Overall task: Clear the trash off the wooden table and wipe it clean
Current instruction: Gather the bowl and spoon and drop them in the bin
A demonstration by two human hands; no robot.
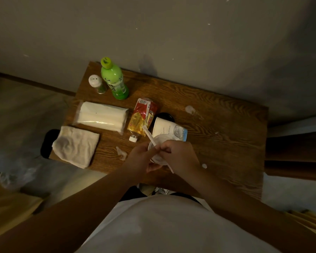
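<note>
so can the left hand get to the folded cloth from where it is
Probably yes, once freed. The cloth lies uncovered at the table's left edge, nothing between it and the left hand, which is now holding a plastic cup.

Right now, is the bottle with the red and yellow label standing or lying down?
Lying down: the red and yellow bottle lies on its side on the wooden table, white cap toward the person.

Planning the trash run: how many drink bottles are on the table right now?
2. A green bottle stands upright at the far left beside the shaker; a crushed bottle with a red-yellow label lies mid-table. None seems hidden.
</note>
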